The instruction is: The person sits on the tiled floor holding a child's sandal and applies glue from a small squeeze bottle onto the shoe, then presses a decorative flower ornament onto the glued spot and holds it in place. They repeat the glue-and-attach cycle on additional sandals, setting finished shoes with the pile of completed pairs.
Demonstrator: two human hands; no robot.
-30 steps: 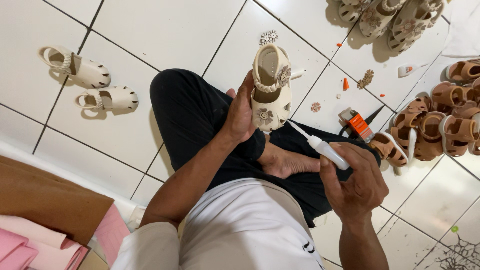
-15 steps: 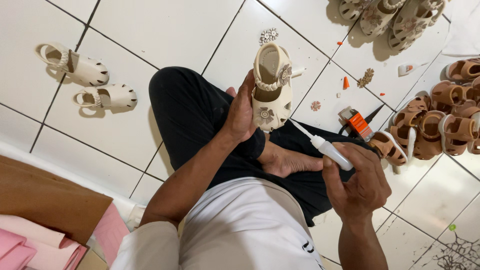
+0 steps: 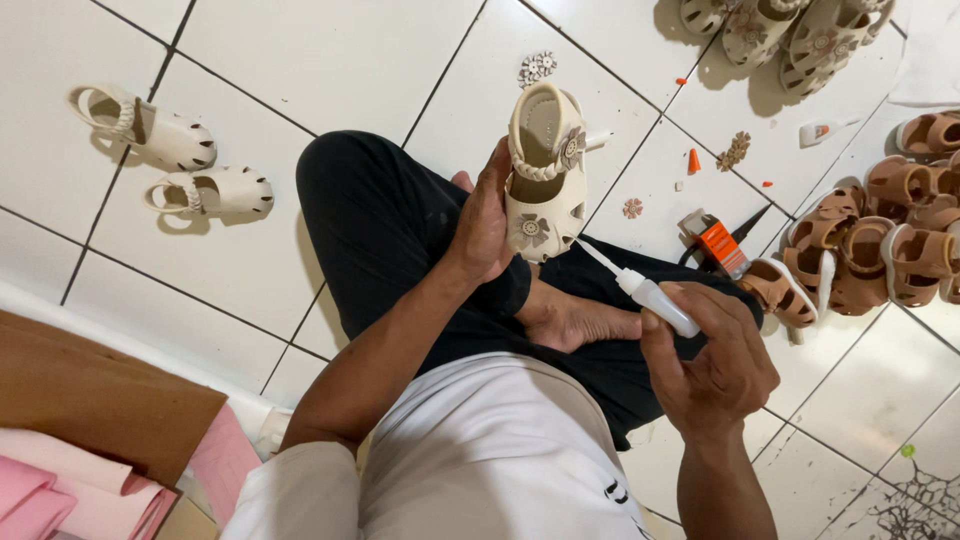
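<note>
My left hand [image 3: 483, 225] grips a small cream child's sandal [image 3: 545, 172] from its left side and holds it up over my crossed legs. The sandal has a braided strap and a flower decoration on the toe. My right hand [image 3: 712, 362] holds a small white glue bottle [image 3: 655, 297] with a long thin nozzle. The nozzle tip touches the lower right edge of the sandal, near the toe flower. My bare foot [image 3: 575, 322] lies between the two hands.
Two finished cream sandals [image 3: 175, 165] lie on the white tiles at left. Several brown sandals [image 3: 880, 245] pile at right, more cream ones [image 3: 780, 30] at top. Loose flower pieces [image 3: 537, 68], an orange box [image 3: 718, 245] and brown cardboard [image 3: 90, 400] with pink sheets lie around.
The nozzle tip has moved closer and now touches the sandal's toe edge. My left hand keeps the sandal almost still.
</note>
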